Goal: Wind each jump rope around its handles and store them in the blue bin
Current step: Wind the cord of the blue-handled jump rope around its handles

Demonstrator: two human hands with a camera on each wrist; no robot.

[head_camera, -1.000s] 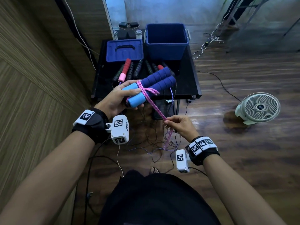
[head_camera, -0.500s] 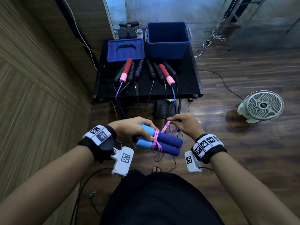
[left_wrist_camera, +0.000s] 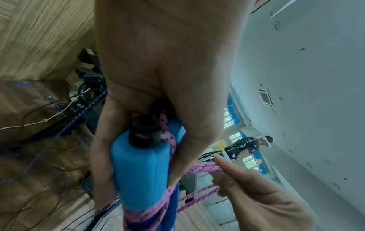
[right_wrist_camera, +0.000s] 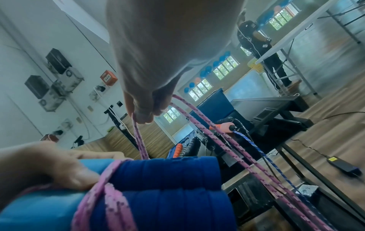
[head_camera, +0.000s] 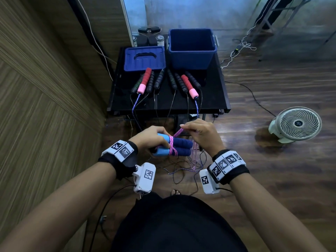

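Observation:
My left hand (head_camera: 151, 139) grips two blue foam handles (head_camera: 179, 147) held side by side, low in front of me; the wrist views show the handles (left_wrist_camera: 138, 179) (right_wrist_camera: 168, 187) close up. A pink rope (head_camera: 177, 133) is wound a few turns round the handles' middle. My right hand (head_camera: 198, 132) pinches the pink rope (right_wrist_camera: 138, 137) just above the handles, and the slack hangs down to the floor. The blue bin (head_camera: 191, 48) stands open at the back right of the black table (head_camera: 214, 99).
The bin's blue lid (head_camera: 144, 58) lies left of the bin. Several other jump ropes (head_camera: 163, 80) lie on the table with cords trailing over the front edge. A white fan (head_camera: 297, 124) sits on the floor at right. A wooden wall runs along the left.
Both hands dropped from table height to low before my body. The right hand carried the pink rope from below the handles to above them, adding a turn.

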